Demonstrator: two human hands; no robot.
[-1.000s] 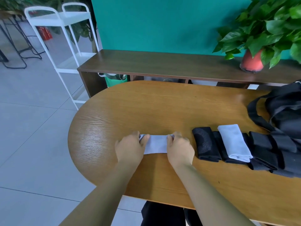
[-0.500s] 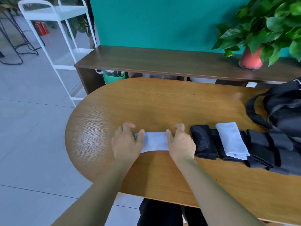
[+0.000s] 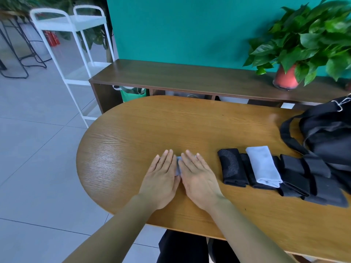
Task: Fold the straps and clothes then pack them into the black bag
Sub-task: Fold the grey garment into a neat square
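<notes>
A small pale blue cloth point(image 3: 178, 166) lies on the wooden table point(image 3: 133, 133), almost wholly covered by my hands. My left hand point(image 3: 161, 177) and my right hand point(image 3: 197, 177) press flat on it side by side, fingers straight. To the right sits a row of folded items: a black folded piece point(image 3: 232, 168), a pale blue folded cloth point(image 3: 263, 165) lying on black ones, and several black folded straps point(image 3: 307, 177). The black bag point(image 3: 326, 133) stands at the table's right end, its strap looping out.
A low brown shelf point(image 3: 190, 76) runs behind the table with a potted plant point(image 3: 303, 40) at its right. A white metal cart point(image 3: 76, 44) stands at the back left on the tiled floor. The table's rounded left end drops to the floor.
My hands were apart at the two ends of the pale cloth. They have come together over it and now lie flat, hiding most of it.
</notes>
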